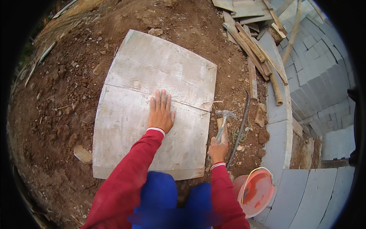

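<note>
A large pale wooden panel (133, 87), made of boards joined side by side, lies flat on red-brown soil. My left hand (160, 112) rests palm down on it with fingers spread, near the seam between two boards. My right hand (217, 149) grips the handle of a claw hammer (224, 121) at the panel's right edge, its metal head pointing away from me. Both sleeves are red and my knees in blue trousers show at the bottom.
A grey block wall (280, 141) runs down the right side, with more blocks beyond. Loose planks and bamboo poles (255, 45) lie at the top right. An orange bucket (256, 191) sits by my right elbow. A dark rod (240, 129) and stones lie on the soil.
</note>
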Tool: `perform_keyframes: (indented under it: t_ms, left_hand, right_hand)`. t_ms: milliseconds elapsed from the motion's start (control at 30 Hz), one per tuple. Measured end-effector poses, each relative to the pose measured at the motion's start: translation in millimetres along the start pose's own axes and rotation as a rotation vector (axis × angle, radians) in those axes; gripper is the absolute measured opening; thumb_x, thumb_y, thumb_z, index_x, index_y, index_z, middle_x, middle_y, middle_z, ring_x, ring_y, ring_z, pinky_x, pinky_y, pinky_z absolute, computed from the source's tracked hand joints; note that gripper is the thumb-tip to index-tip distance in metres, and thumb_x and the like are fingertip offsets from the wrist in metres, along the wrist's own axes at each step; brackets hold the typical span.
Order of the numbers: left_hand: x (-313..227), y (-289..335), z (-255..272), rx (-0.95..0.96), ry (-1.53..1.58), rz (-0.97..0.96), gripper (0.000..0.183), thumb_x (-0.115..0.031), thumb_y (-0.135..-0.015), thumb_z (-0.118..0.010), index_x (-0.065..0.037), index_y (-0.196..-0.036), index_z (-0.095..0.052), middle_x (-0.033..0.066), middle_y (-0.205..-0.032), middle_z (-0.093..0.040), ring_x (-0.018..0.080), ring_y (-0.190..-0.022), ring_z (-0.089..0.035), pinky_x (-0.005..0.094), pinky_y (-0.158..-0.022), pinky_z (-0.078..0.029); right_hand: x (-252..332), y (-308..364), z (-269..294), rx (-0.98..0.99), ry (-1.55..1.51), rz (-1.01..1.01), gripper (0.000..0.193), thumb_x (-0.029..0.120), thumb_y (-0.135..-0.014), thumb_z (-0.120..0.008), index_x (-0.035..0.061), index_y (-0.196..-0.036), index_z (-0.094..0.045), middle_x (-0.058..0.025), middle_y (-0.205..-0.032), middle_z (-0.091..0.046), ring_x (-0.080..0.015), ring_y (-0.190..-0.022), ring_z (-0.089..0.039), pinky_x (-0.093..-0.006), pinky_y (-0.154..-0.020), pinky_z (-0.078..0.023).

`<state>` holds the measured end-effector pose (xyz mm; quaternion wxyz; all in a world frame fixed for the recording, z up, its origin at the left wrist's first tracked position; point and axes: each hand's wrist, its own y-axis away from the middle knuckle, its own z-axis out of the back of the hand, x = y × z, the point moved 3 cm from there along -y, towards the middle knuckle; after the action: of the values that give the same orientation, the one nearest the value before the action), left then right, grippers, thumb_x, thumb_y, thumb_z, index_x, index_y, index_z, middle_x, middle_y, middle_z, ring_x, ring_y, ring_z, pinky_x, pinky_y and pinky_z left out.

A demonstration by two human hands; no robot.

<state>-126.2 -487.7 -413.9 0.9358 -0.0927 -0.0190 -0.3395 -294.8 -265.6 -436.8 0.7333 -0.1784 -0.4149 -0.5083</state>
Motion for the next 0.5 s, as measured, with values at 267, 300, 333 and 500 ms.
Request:
perform_keyframes:
  t_ms: [267,300,333,500]
  left_hand:
    - [0,2,-5,0.026,0.017,-0.005,0.071,-0.046,-0.105,-0.041,-0.004,-0.161,-0.029,0.0207,-0.169,-0.019,0.0382,-0.158,-0.010,0.0536,-0.127,-0.009]
    - [-2,2,-4,-0.025,0.027,-0.020,0.071,-0.046,-0.105,-0.041,-0.004,-0.161,-0.029,0.0207,-0.169,-0.019,0.0382,-0.158,-0.010,0.0537,-0.126,-0.010]
    - [-2,1,-4,-0.011,0.016,-0.014,0.071,-0.046,-0.105,-0.041,-0.004,-0.161,-0.029,0.0207,-0.169,-0.018,0.0382,-0.158,-0.011,0.0538,-0.126,-0.010]
    - [-6,2,-1,-0.011,0.010,-0.011,0.070,-0.045,-0.105,-0.041,-0.003,-0.160,-0.029,0.0208,-0.169,-0.017,0.0381,-0.157,-0.011,0.0542,-0.126,-0.011]
  right_hand:
    - [9,12,5,-0.175,0.121,0.281,0.061,0.011,-0.096,-0.058,-0.0111,-0.150,-0.039,-0.0278,-0.118,-0.066,-0.0312,-0.085,-0.069,-0.0398,-0.075,-0.056]
    - [7,12,4,-0.068,-0.006,0.085,0.061,0.011,-0.096,-0.058,-0.0108,-0.149,-0.039,-0.0258,-0.112,-0.068,-0.0282,-0.076,-0.068,-0.0382,-0.067,-0.056]
    - [7,8,6,0.050,-0.159,-0.072,0.060,0.010,-0.096,-0.058,-0.0106,-0.149,-0.039,-0.0238,-0.105,-0.069,-0.0252,-0.067,-0.068,-0.0367,-0.058,-0.055]
    - [23,8,26,-0.449,-0.271,0.203,0.057,0.010,-0.097,-0.057,-0.0058,-0.149,-0.042,-0.0180,-0.099,-0.065,-0.0217,-0.064,-0.060,-0.0350,-0.058,-0.050]
